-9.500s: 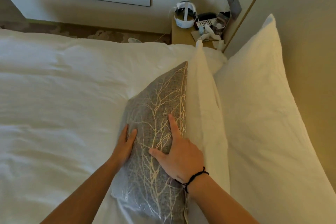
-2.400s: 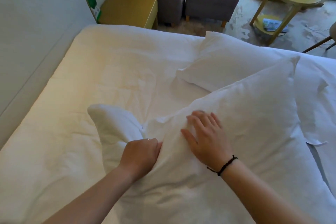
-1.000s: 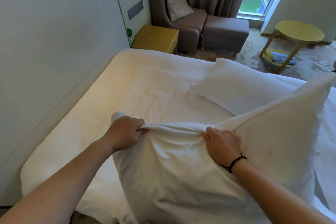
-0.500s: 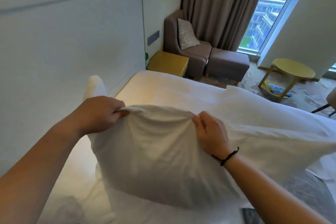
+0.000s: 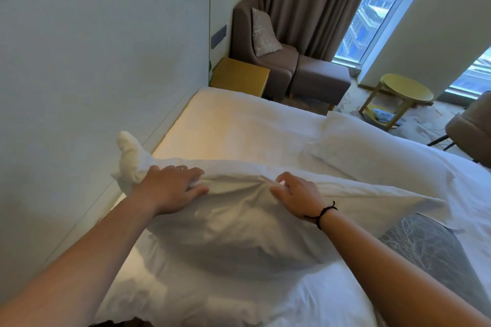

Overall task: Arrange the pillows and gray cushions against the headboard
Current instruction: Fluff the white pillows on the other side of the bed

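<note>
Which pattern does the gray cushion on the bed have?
Pale branching lines, like twigs, on the gray cushion; seen in the head view.

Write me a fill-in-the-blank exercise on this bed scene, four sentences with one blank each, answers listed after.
1. Both hands grip the top edge of a ____ pillow.
2. The left hand wears a ring, and the right hand has a ____ cord at its wrist.
3. A second white pillow lies flat on the ____.
4. The round side table near the window is ____ in colour.

Missing words: white; black; bed; yellow
</note>
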Tool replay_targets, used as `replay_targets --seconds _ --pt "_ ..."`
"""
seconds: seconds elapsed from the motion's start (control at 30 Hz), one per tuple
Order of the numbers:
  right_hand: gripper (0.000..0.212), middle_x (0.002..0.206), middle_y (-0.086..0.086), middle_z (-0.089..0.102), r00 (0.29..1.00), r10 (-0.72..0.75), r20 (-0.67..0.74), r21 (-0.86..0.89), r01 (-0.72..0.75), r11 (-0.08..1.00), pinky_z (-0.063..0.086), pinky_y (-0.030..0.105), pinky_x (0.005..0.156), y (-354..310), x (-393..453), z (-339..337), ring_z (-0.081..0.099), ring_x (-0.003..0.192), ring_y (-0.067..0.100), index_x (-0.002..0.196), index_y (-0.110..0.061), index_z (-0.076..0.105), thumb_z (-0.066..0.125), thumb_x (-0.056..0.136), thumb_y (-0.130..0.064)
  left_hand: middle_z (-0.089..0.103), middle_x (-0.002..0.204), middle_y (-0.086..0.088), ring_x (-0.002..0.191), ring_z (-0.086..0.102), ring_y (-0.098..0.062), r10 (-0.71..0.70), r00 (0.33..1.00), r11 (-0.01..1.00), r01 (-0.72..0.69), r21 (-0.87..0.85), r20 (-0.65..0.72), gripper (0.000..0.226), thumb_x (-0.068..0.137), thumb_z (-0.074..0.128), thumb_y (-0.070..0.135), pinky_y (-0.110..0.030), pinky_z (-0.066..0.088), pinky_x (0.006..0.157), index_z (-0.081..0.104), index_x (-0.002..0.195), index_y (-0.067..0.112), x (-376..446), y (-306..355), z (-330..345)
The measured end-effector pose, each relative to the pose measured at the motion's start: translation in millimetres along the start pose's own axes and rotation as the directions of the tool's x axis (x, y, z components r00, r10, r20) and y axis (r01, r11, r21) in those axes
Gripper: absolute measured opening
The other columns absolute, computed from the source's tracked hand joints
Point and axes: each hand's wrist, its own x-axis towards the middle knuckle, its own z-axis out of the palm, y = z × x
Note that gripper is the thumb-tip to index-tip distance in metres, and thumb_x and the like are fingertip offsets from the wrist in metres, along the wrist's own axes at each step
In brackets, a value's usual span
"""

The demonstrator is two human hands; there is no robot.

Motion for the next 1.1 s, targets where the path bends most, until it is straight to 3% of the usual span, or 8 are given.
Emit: replay_targets --seconds 0.13,0.2,0.3,0.47,0.6,0.77,0.93,1.1 --pt "0.039 0.126 -0.001 0.056 0.991 0.121 0.054 -0.406 -0.089 0.909 0.032 0.042 0.097 45.7 -6.0 -29.6 0.047 0.118 0.025 0.121 -0.035 0.054 0.037 0.093 -0.055 0.069 0.116 0.006 0.104 0.060 -0.019 0.067 0.995 0.998 -0.068 0.013 0.070 0.058 0.083 0.026 0.082 -0.033 0.032 0.082 0.045 0.127 0.050 23.8 15.1 -3.1" --pt "0.032 0.128 -0.003 0.052 0.985 0.138 0.108 -0.462 -0.073 0.884 0.028 0.043 0.100 64.9 -7.9 -40.4 0.041 0.121 0.024 0.114 -0.040 0.057 0.040 0.091 -0.055 0.070 0.100 0.011 0.090 0.058 -0.015 0.095 0.989 0.995 -0.091 -0.037 0.115 0.044 0.089 0.033 0.072 -0.032 0.032 0.077 0.059 0.106 0.041 33.8 19.6 -2.8" --pt "0.021 0.128 -0.007 0.049 0.983 0.106 0.151 -0.442 -0.029 0.897 0.022 0.046 0.107 84.8 -2.4 -45.3 0.037 0.128 0.021 0.102 -0.037 0.060 0.043 0.094 -0.045 0.059 0.080 0.009 0.079 0.054 -0.014 0.162 0.972 0.982 -0.142 -0.125 0.170 0.040 0.097 0.039 0.053 -0.036 0.041 0.074 0.051 0.074 0.023 45.1 24.3 0.5" --pt "0.032 0.101 -0.006 0.057 0.990 0.012 0.140 -0.233 0.021 0.972 0.042 0.035 0.081 104.7 1.0 -47.2 0.056 0.096 0.021 0.096 -0.029 0.053 0.044 0.091 -0.060 0.065 0.085 0.009 0.082 0.058 -0.011 0.089 0.986 0.944 -0.037 -0.328 0.144 0.034 0.102 0.040 0.044 -0.037 0.047 0.081 0.058 0.083 0.023 55.5 14.9 -4.8" --pt "0.039 0.080 -0.006 0.058 0.987 -0.014 0.160 -0.238 0.053 0.970 0.039 0.034 0.063 119.5 3.3 -51.3 0.052 0.076 0.020 0.074 -0.031 0.045 0.045 0.087 -0.067 0.066 0.083 0.010 0.083 0.059 -0.009 0.022 0.993 0.943 0.019 -0.332 0.120 0.031 0.103 0.039 0.041 -0.035 0.048 0.080 0.059 0.083 0.027 64.8 7.8 -16.6" --pt "0.049 0.058 -0.004 0.050 0.986 -0.067 -0.151 -0.066 0.057 0.996 0.043 0.036 0.056 148.5 20.8 -78.6 0.050 0.060 0.017 0.063 -0.022 0.039 0.044 0.089 -0.063 0.065 0.079 0.008 0.080 0.060 -0.012 -0.021 0.989 0.925 0.074 -0.373 0.144 0.033 0.100 0.045 0.044 -0.034 0.047 0.079 0.059 0.080 0.022 78.2 11.4 -21.2" --pt "0.027 0.088 -0.009 0.054 1.000 0.027 0.003 -0.207 -0.025 0.978 0.040 0.033 0.069 163.8 36.5 -57.4 0.054 0.084 0.021 0.081 -0.029 0.052 0.053 0.084 -0.057 0.061 0.075 0.003 0.072 0.054 -0.014 -0.043 0.958 0.941 0.134 -0.312 0.283 0.036 0.095 0.052 0.051 -0.030 0.042 0.068 0.057 0.078 0.020 93.8 28.8 -14.9" --pt "0.027 0.103 -0.005 0.060 0.860 -0.344 -0.376 -0.290 0.243 0.926 0.039 0.040 0.092 144.5 26.5 -31.0 0.059 0.098 0.022 0.101 -0.027 0.065 0.060 0.086 -0.049 0.062 0.091 0.012 0.084 0.055 -0.005 -0.126 0.937 0.955 0.203 -0.216 0.325 0.032 0.095 0.051 0.054 -0.024 0.039 0.071 0.059 0.085 0.024 95.0 27.2 -10.3"
